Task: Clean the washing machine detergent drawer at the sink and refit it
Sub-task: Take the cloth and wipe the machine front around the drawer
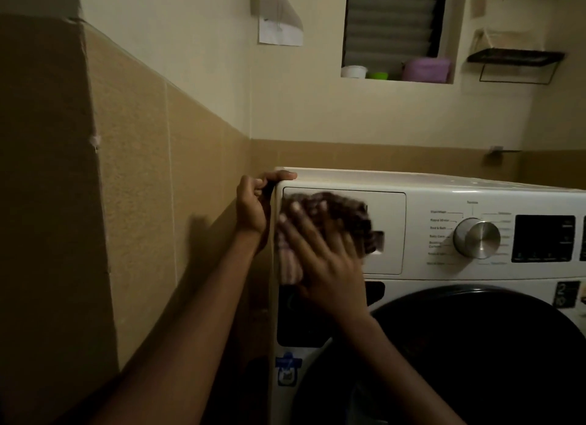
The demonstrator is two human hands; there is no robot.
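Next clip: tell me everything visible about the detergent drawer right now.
The detergent drawer is a white, plastic-looking panel with rounded corners at the top left of the washing machine front, pushed in flush. A recessed grip sits towards its right side. The right hand presses a dark and pink cloth against its left half, hiding that part.

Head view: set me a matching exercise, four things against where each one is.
Things
1. left hand
2. cloth
3. dial
4. purple container

Places
A. on the window ledge
B. pressed on the drawer by the right hand
C. right of the drawer
D. gripping the top left corner of the washer

Pairs: 1-D, 2-B, 3-C, 4-A
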